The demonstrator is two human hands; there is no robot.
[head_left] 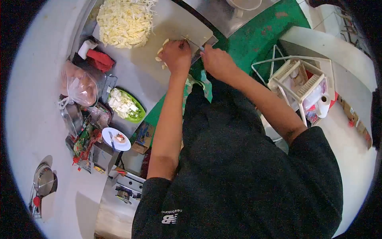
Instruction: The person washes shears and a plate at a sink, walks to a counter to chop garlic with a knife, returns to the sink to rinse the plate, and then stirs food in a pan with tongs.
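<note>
My right hand [219, 63] is closed around the handle of a knife [194, 43]. The blade points up and left, just beside my left hand [177, 55]. That hand rests on the steel counter [135, 65] with its fingers curled; what they press on is hidden beneath them. Several pale slices [158, 59] lie by its fingertips. Farther up the counter is a large heap of shredded pale cabbage [125, 24]. Cut white pieces [121, 104] fill a green basket [140, 112] toward the lower left.
Plastic-bagged food [82, 89], a red cloth-like item [100, 59] and packets [85, 139] line the left side. A white plate [116, 139] sits near a stove [129, 185]. At the right stands a white rack [298, 81]. A green surface [254, 44] lies beyond the counter edge.
</note>
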